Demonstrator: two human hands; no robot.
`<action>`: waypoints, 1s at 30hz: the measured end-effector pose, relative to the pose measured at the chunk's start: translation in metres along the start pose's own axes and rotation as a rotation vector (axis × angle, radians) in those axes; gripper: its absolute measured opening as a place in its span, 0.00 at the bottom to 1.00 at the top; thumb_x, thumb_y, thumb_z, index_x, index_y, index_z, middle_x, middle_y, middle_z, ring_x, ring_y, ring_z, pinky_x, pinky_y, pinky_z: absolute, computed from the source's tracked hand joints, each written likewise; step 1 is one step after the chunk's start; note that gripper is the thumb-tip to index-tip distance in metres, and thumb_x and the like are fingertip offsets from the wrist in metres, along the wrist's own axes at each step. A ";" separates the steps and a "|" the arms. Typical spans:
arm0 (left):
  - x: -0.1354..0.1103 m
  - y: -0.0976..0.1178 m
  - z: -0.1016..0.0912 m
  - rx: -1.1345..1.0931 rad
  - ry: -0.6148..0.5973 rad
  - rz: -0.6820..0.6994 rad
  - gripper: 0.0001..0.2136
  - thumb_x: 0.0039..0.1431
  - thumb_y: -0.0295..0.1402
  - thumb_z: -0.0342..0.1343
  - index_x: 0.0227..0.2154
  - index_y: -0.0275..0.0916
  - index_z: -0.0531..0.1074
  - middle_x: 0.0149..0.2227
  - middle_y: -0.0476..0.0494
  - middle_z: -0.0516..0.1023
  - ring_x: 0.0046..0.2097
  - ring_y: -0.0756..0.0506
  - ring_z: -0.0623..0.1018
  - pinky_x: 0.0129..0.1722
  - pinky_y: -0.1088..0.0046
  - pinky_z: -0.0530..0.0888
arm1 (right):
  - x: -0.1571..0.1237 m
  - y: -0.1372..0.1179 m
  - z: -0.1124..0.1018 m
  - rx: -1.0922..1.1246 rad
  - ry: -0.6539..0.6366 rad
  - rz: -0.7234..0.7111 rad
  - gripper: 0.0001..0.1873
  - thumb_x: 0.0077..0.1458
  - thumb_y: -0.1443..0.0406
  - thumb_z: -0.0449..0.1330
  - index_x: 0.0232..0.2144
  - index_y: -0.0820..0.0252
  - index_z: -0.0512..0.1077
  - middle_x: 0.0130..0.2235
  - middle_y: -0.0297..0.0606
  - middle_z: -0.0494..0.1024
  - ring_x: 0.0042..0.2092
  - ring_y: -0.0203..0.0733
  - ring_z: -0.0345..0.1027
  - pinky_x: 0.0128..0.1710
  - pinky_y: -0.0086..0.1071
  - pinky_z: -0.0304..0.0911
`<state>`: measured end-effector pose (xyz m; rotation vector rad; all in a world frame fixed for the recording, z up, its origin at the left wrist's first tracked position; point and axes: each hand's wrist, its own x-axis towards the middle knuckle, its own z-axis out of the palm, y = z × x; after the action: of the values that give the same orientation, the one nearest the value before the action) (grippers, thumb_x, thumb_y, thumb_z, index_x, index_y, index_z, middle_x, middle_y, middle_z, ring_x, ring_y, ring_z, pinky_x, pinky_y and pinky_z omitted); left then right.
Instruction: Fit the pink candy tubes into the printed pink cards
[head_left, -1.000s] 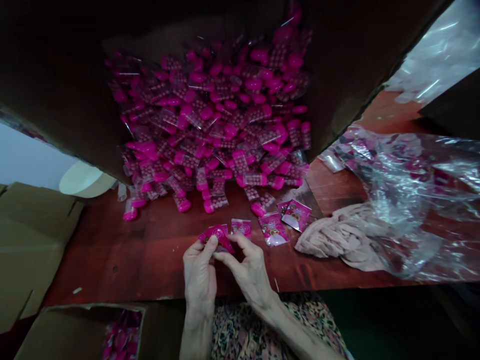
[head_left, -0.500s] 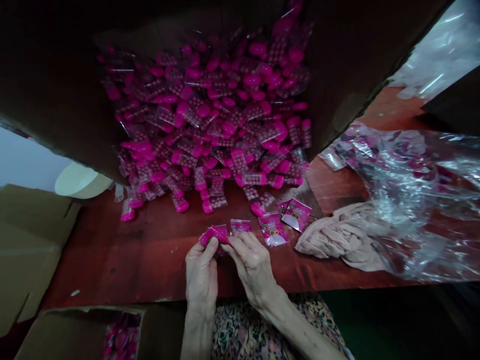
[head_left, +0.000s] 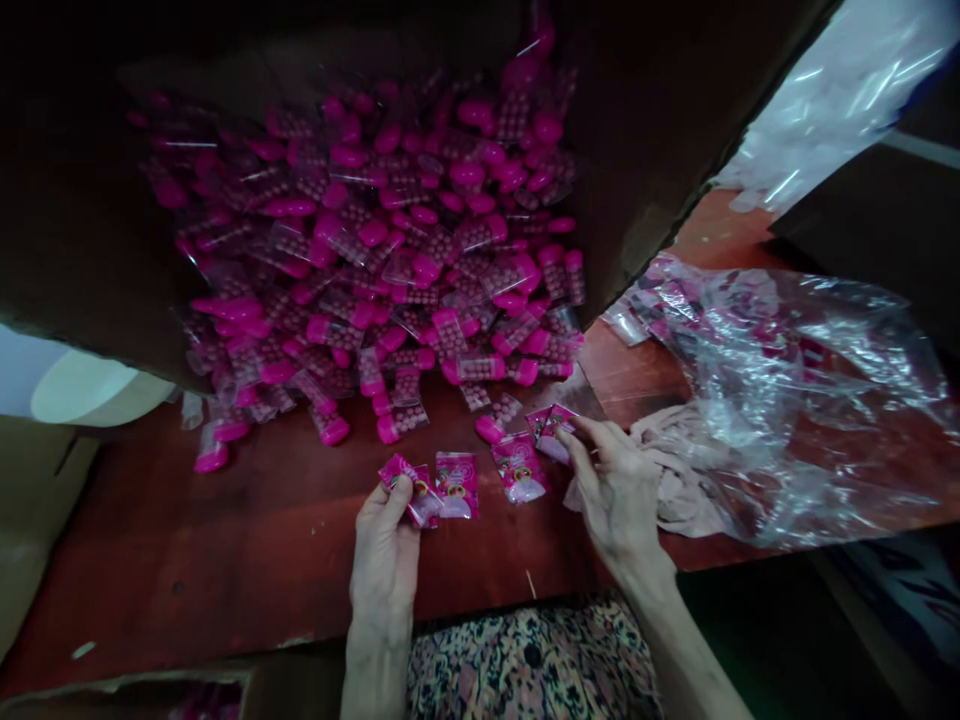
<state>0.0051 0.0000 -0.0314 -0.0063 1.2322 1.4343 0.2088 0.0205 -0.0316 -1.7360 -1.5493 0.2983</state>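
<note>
Desk: one, red-brown, bearing most items below. Clock directions run from the middle of the view.

Large carton: dark-sided, ten to one o'clock, behind a heap of pink-capped tubes filled with small balls.

Plastic bag: clear, crumpled, three o'clock; pink contents partly visible.

Lower carton: seven o'clock, cut off by the bottom edge.

Cloth: pale, bunched, four o'clock, the bag against it.

Bowl: pale, nine o'clock.

Hands: two. The left hand, seven o'clock, pinches the held packets, apparently two overlapped, under its thumb. The right hand, four o'clock, has fingertips at the far packets, half past four; whether they grip cannot be told.

Packets on the desk: middle packet, flat, six o'clock, just beside the held ones; next packet, flat, between five and six.

Handling, as judged: light, flexible, slick film; best pinched at a corner or edge, sparing the filling.

Pose: left forearm nearly upright in view, wrist straight; right forearm slanting from five o'clock, palm down, fingers bent.
</note>
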 end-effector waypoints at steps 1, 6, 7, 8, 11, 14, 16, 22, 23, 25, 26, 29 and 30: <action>0.000 -0.001 0.001 -0.004 0.003 -0.007 0.10 0.34 0.27 0.69 0.23 0.34 0.75 0.23 0.49 0.78 0.25 0.53 0.75 0.28 0.79 0.74 | 0.004 0.001 0.001 -0.029 -0.020 0.001 0.12 0.60 0.62 0.50 0.35 0.61 0.71 0.33 0.44 0.74 0.33 0.45 0.67 0.34 0.39 0.63; -0.003 -0.005 0.006 -0.028 0.003 -0.027 0.09 0.36 0.26 0.68 0.24 0.34 0.75 0.23 0.48 0.78 0.25 0.52 0.75 0.26 0.79 0.73 | 0.010 -0.016 0.038 -0.089 -0.094 0.057 0.13 0.58 0.59 0.52 0.32 0.63 0.70 0.30 0.47 0.74 0.30 0.48 0.68 0.29 0.38 0.59; -0.004 -0.006 0.006 -0.034 0.000 -0.027 0.09 0.36 0.26 0.68 0.24 0.34 0.75 0.24 0.48 0.78 0.25 0.52 0.76 0.27 0.79 0.73 | 0.010 -0.020 0.046 -0.094 -0.092 0.080 0.13 0.58 0.58 0.52 0.33 0.64 0.70 0.31 0.49 0.74 0.30 0.49 0.68 0.28 0.38 0.59; -0.004 -0.005 0.006 -0.041 -0.003 -0.027 0.09 0.37 0.26 0.68 0.25 0.34 0.76 0.24 0.48 0.79 0.26 0.52 0.76 0.28 0.79 0.73 | 0.010 -0.024 0.054 -0.091 -0.093 0.101 0.14 0.57 0.59 0.53 0.35 0.65 0.69 0.33 0.51 0.74 0.31 0.50 0.68 0.28 0.37 0.58; -0.003 -0.004 0.003 -0.064 -0.002 -0.032 0.09 0.38 0.26 0.67 0.26 0.34 0.76 0.25 0.48 0.79 0.27 0.52 0.76 0.31 0.78 0.74 | 0.013 -0.029 0.066 -0.035 -0.109 0.155 0.19 0.52 0.61 0.57 0.44 0.68 0.66 0.37 0.53 0.74 0.34 0.52 0.70 0.29 0.37 0.58; -0.002 -0.002 0.001 -0.082 0.014 -0.038 0.08 0.39 0.24 0.66 0.25 0.34 0.76 0.24 0.49 0.79 0.26 0.53 0.76 0.30 0.79 0.74 | 0.022 -0.025 0.064 0.083 -0.156 0.190 0.22 0.45 0.63 0.62 0.44 0.63 0.66 0.36 0.46 0.75 0.35 0.51 0.69 0.32 0.37 0.60; -0.002 -0.001 0.002 -0.098 0.025 -0.049 0.07 0.40 0.23 0.66 0.25 0.34 0.75 0.24 0.49 0.78 0.25 0.53 0.76 0.28 0.79 0.74 | 0.029 -0.022 0.060 0.180 -0.190 0.223 0.18 0.40 0.64 0.63 0.37 0.60 0.67 0.30 0.39 0.74 0.33 0.48 0.69 0.31 0.36 0.60; 0.000 0.005 0.012 -0.167 0.064 -0.066 0.04 0.44 0.23 0.63 0.22 0.35 0.73 0.21 0.51 0.76 0.22 0.54 0.73 0.21 0.81 0.70 | 0.022 -0.028 0.046 0.545 -0.256 0.413 0.17 0.45 0.57 0.60 0.34 0.59 0.60 0.19 0.27 0.69 0.16 0.38 0.63 0.15 0.31 0.59; 0.001 0.006 0.015 -0.176 0.064 -0.063 0.04 0.45 0.23 0.63 0.22 0.35 0.73 0.21 0.51 0.75 0.21 0.54 0.72 0.20 0.81 0.69 | 0.015 -0.033 0.043 0.603 -0.262 0.429 0.18 0.47 0.56 0.59 0.36 0.58 0.59 0.21 0.29 0.71 0.17 0.37 0.64 0.14 0.30 0.61; 0.002 0.009 0.020 -0.190 0.060 -0.055 0.04 0.47 0.24 0.62 0.22 0.35 0.72 0.20 0.52 0.74 0.19 0.55 0.70 0.17 0.82 0.66 | 0.001 -0.044 0.035 0.729 -0.251 0.463 0.19 0.49 0.55 0.59 0.38 0.58 0.59 0.27 0.32 0.73 0.20 0.37 0.68 0.16 0.29 0.64; 0.003 0.011 0.023 -0.196 0.057 -0.050 0.04 0.48 0.24 0.61 0.22 0.35 0.72 0.20 0.52 0.74 0.19 0.56 0.70 0.16 0.83 0.65 | -0.007 -0.050 0.032 0.799 -0.240 0.489 0.18 0.49 0.56 0.59 0.38 0.57 0.60 0.28 0.31 0.73 0.21 0.36 0.69 0.17 0.28 0.66; 0.003 0.014 0.030 -0.208 0.049 -0.038 0.05 0.51 0.25 0.59 0.22 0.34 0.71 0.20 0.51 0.73 0.19 0.56 0.69 0.16 0.83 0.64 | -0.026 -0.065 0.026 1.014 -0.184 0.592 0.17 0.47 0.59 0.64 0.37 0.56 0.62 0.28 0.28 0.72 0.21 0.33 0.69 0.18 0.26 0.67; 0.003 0.014 0.031 -0.210 0.046 -0.037 0.05 0.51 0.26 0.59 0.22 0.34 0.71 0.20 0.51 0.73 0.19 0.56 0.69 0.17 0.83 0.65 | -0.031 -0.069 0.027 1.047 -0.172 0.608 0.18 0.47 0.60 0.64 0.37 0.56 0.62 0.28 0.28 0.72 0.21 0.33 0.69 0.18 0.25 0.68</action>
<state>0.0135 0.0258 -0.0100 -0.2056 1.1079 1.5325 0.1339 -0.0003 -0.0128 -1.2499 -0.6518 1.3162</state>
